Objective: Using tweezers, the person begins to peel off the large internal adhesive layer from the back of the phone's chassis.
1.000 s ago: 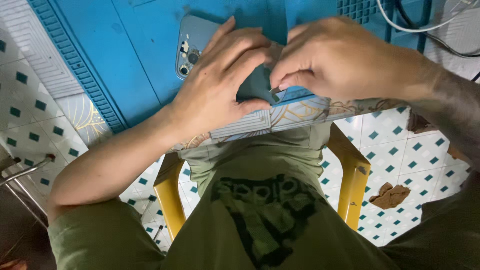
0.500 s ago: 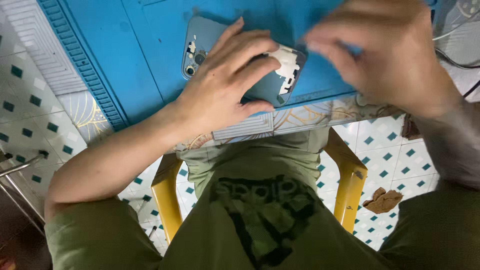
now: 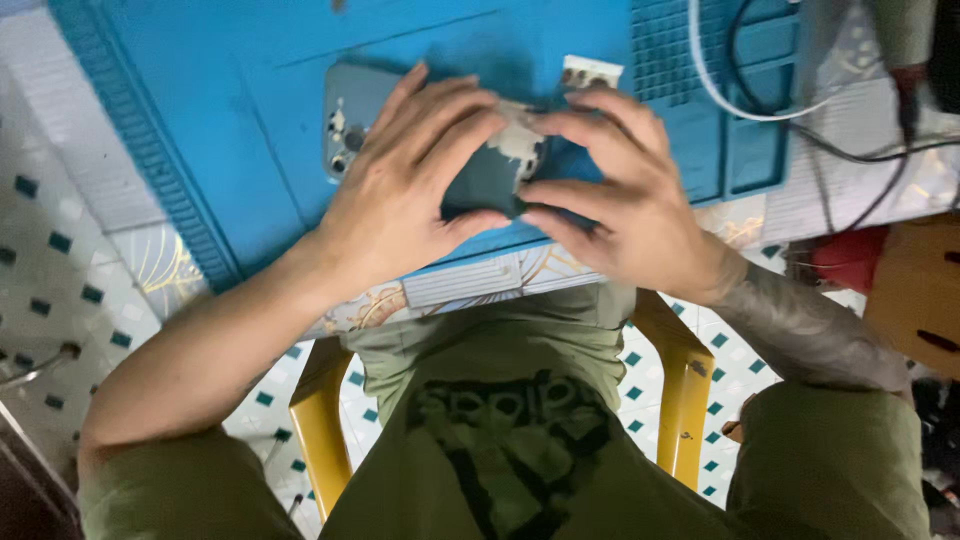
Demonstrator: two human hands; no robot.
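Both hands' grip, left hand (image 3: pixel 400 195) and right hand (image 3: pixel 610 200), closes on the phone (image 3: pixel 490 170) atop the blue mat (image 3: pixel 200 120); hard prying could crack it.

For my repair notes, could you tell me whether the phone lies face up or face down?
Face down: the phone shows its rear camera lenses upward on the blue mat, under the left hand.

A phone (image 3: pixel 350 120) lies on a mat (image 3: pixel 230 110) on the table (image 3: pixel 480 285). The left hand (image 3: pixel 400 200) rests on the phone, the right hand (image 3: pixel 610 190) just beside it. Cables (image 3: pixel 760 110) lie to the right, a stool (image 3: pixel 685 380) below.
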